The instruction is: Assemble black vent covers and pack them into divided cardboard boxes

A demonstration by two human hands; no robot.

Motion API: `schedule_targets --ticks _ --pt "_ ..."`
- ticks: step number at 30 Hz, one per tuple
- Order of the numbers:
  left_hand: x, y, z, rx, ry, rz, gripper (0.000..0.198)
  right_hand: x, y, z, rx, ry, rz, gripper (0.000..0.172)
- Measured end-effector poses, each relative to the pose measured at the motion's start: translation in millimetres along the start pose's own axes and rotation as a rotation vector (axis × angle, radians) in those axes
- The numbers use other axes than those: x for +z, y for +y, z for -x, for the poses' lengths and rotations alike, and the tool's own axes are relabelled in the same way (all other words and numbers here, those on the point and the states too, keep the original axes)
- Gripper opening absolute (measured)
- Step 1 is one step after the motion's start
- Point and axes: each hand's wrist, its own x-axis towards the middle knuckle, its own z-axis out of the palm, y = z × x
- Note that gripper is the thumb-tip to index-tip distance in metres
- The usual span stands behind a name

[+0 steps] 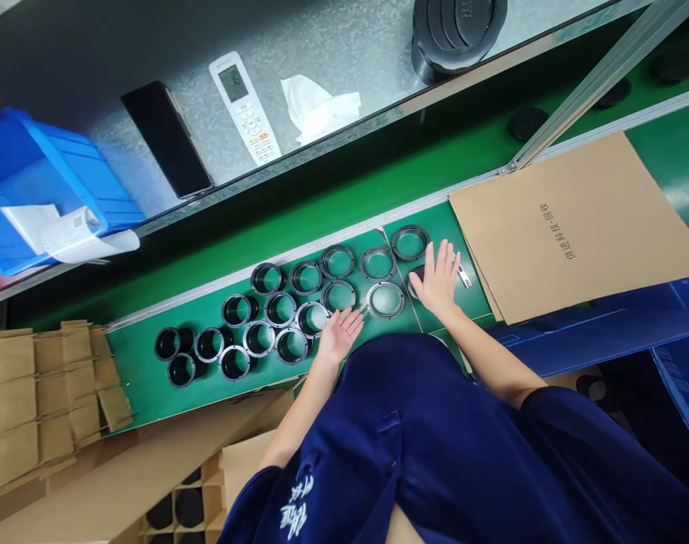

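Several black cylindrical rings [293, 345] stand in uneven rows on the green work surface [140, 393]. My left hand [341, 336] is open, fingers stretched out, at the near edge of the rows beside a ring [338, 295]. Further right, my right hand [440, 281] is also open with its fingers extended. It partly covers a dark object [413, 281], and I cannot tell whether they touch. Just past that hand lies a small metal strip or tool [464, 273], partly hidden. Another ring [411, 242] sits beyond the right fingertips.
Flat cardboard [582, 227] lies at right, below a slanted metal strut [594, 83]. Cardboard dividers [44, 400] stand at left. The raised shelf holds a blue bin [50, 174], phone [167, 140], remote control [245, 109], tissue [320, 109] and black lidded part [458, 34].
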Motion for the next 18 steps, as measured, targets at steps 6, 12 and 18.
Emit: schedule_targets --ticks 6,12,18 --pt "14.2 18 -11 0.034 0.135 0.033 0.04 17 7 -15 0.059 -0.109 -0.049 0.079" --pt "28.4 28 -26 0.032 0.294 -0.035 0.041 -34 99 -222 0.266 0.233 -0.295 0.071" --pt "15.8 29 -47 0.032 0.424 -0.088 0.06 -76 195 -399 0.346 0.503 -0.5 0.076"
